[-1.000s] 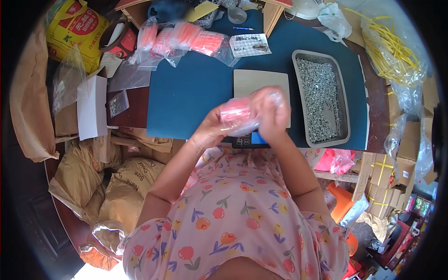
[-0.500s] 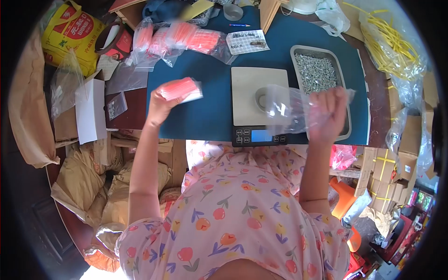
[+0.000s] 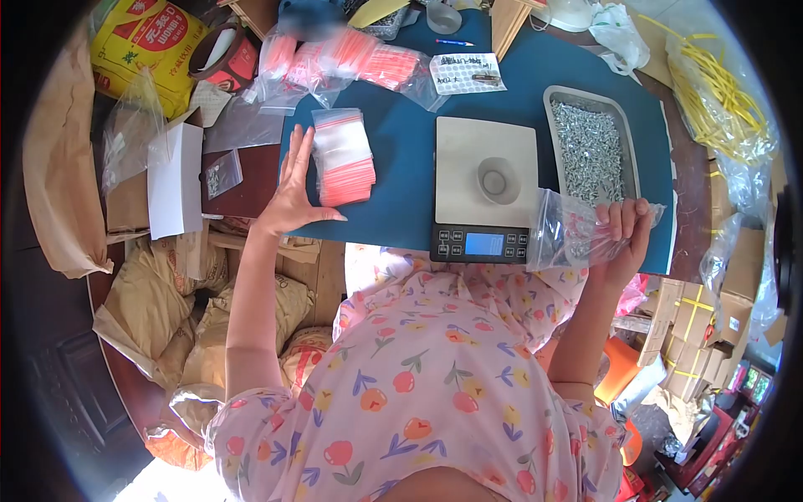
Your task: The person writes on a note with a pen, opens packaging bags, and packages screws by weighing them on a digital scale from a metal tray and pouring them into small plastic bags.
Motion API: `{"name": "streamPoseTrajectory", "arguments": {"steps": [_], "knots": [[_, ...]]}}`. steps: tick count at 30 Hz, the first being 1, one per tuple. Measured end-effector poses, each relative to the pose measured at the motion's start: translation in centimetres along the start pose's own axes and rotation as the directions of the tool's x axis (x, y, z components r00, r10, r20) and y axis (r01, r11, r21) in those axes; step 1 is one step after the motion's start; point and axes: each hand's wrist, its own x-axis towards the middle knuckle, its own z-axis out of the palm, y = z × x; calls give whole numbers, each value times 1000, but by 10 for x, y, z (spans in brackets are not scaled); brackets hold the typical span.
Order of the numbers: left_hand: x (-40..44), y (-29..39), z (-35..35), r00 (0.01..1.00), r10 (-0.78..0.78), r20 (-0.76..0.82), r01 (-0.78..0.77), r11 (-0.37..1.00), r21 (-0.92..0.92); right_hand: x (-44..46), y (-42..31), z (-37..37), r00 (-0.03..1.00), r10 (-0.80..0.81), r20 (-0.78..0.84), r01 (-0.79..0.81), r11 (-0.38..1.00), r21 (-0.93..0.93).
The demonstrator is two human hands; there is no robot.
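Observation:
A stack of small zip bags with red edges (image 3: 345,159) lies on the blue table mat. My left hand (image 3: 293,188) is spread at the stack's left side, thumb near its lower edge, holding nothing. Pinched in the fingers of my right hand (image 3: 623,234) is a clear plastic bag (image 3: 556,234), in front of the metal tray (image 3: 633,159) and partly over it. Small silvery screws (image 3: 585,146) fill that tray. Between my hands stands a digital scale (image 3: 456,167) with a small round cup (image 3: 498,180) on its plate and a lit display.
Clear packs of red-edged bags (image 3: 389,67) lie along the back, beside a paper with writing (image 3: 468,75) and a blue pencil (image 3: 454,43). A small bag of metal parts (image 3: 223,174) sits at left. Yellow straps (image 3: 715,92) hang at right.
My left hand has put the bag stack down on the mat and opened beside it. My right hand, still holding the clear bag, has moved right and nearer to me. The view has shifted slightly.

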Motion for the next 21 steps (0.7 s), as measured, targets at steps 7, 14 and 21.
{"name": "streamPoseTrajectory", "arguments": {"steps": [7,14,21], "knots": [[4,31,11,922,130,-365,-100,990,100,-8,-2,-3,987,-9,-162,7,1000,-14],[30,12,71,964,126,-234,7,868,496,-49,-32,-37,999,34,-20,-34,999,7],[31,-12,75,967,160,-197,-33,850,525,-153,-93,-139,805,149,-575,-293,942,-165]]}}
